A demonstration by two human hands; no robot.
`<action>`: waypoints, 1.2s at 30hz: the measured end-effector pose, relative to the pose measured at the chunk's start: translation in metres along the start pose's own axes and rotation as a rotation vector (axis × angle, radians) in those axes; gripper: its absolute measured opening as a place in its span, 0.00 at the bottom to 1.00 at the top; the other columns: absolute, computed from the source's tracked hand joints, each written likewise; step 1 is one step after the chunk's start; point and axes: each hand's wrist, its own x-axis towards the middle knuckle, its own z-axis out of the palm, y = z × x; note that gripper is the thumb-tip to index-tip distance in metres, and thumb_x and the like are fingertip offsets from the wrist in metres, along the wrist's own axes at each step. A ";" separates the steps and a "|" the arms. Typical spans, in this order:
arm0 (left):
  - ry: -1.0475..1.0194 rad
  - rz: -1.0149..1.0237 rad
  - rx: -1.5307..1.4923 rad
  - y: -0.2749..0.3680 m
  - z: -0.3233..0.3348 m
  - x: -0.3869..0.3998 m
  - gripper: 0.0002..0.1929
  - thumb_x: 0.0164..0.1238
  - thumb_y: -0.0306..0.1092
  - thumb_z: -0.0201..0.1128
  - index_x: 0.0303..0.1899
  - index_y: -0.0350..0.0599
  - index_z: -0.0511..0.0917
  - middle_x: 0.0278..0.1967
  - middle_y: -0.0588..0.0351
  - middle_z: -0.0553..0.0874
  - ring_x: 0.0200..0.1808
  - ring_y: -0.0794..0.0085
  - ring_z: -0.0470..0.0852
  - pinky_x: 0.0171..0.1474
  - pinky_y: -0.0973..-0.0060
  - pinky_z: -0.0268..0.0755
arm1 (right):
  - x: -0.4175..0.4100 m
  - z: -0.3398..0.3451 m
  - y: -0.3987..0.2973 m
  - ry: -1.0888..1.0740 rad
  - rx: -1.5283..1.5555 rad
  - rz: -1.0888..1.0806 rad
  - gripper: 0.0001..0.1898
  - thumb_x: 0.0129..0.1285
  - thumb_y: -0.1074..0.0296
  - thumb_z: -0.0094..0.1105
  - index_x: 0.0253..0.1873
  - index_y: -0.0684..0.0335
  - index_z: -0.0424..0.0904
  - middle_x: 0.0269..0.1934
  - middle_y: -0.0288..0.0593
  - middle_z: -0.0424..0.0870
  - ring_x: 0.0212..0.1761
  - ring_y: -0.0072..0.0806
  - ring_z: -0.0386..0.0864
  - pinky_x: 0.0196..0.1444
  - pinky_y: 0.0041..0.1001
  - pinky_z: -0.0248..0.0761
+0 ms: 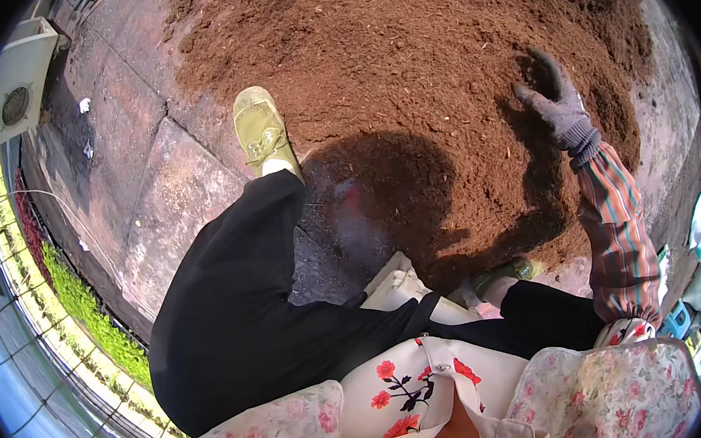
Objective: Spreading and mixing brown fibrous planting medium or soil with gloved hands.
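A broad heap of loose brown material [386,59], like coir or fine soil, spreads on the ground before me. My right hand [558,94], in a dirty grey knit-cuffed glove, is at the heap's right side. Its thumb and fingers are apart and curved. A small dark patch shows by the fingertips; whether it is a clump or shadow is unclear. A striped sleeve cover [617,233] runs up that arm. My left hand is out of view. Between my legs is a white object [394,284], partly hidden by my dark trousers.
My olive canvas shoe [261,130] stands on concrete slabs [178,178] at the heap's left edge. A pale casing with round grilles [15,107] is at upper left. Green leafy plants [76,299] and wire mesh line the left. A blue plastic item [676,319] lies at far right.
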 end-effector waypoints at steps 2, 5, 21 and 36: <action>-0.061 0.010 -0.002 -0.004 0.016 0.004 0.12 0.55 0.40 0.59 0.33 0.40 0.78 0.28 0.49 0.81 0.32 0.63 0.80 0.38 0.72 0.70 | 0.043 -0.004 0.005 -0.063 -0.218 -0.077 0.35 0.47 0.51 0.63 0.60 0.53 0.59 0.58 0.49 0.59 0.60 0.40 0.59 0.61 0.33 0.56; -0.173 -0.007 -0.038 -0.008 0.037 -0.014 0.12 0.55 0.41 0.59 0.32 0.40 0.77 0.27 0.50 0.81 0.31 0.64 0.79 0.37 0.73 0.69 | 0.085 0.015 0.002 -0.290 -0.299 -0.149 0.36 0.46 0.54 0.64 0.61 0.53 0.58 0.59 0.50 0.57 0.61 0.43 0.57 0.61 0.34 0.55; -0.400 -0.058 -0.064 -0.053 -0.037 -0.046 0.12 0.55 0.43 0.60 0.27 0.44 0.75 0.22 0.57 0.77 0.25 0.73 0.75 0.31 0.76 0.66 | 0.146 0.019 -0.016 -0.726 -0.686 0.206 0.49 0.34 0.72 0.66 0.64 0.44 0.47 0.63 0.54 0.47 0.63 0.59 0.46 0.62 0.40 0.52; -0.390 0.038 -0.596 -0.165 -0.166 -0.061 0.14 0.55 0.45 0.62 0.22 0.47 0.73 0.18 0.63 0.74 0.20 0.81 0.71 0.25 0.80 0.64 | 0.134 0.063 -0.119 -0.594 -0.540 0.577 0.62 0.24 0.54 0.76 0.66 0.52 0.40 0.65 0.56 0.39 0.66 0.50 0.44 0.65 0.36 0.48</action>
